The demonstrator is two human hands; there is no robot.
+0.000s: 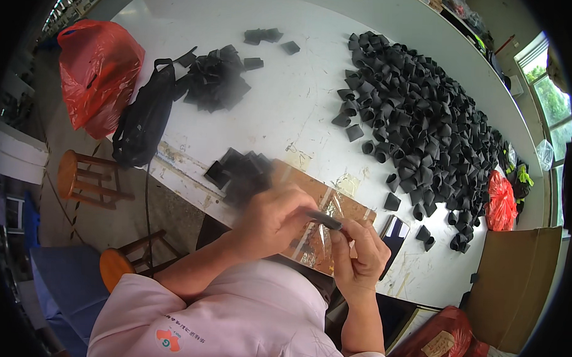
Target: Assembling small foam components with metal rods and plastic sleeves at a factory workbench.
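Between my two hands, above a brown board [354, 209] with clear tape on it, is a small dark piece [325, 219] of what looks like black material. My left hand [276, 217] has its fingers closed on the piece's left end. On the right end, the thumb and fingers of my right hand [361, 251] pinch it. A small stack of flat black pieces [239, 170] lies just beyond my left hand, partly blurred. Over the right side of the white table spreads a big heap of black pieces curled into short tubes [420, 114].
Another pile of flat black pieces [214, 78] lies farther left, near a black bag [146, 114] and a red plastic bag [101, 71]. A phone [394, 242] rests right of the board. Wooden stools [78, 174] stand at left; a cardboard box [515, 287] is at right.
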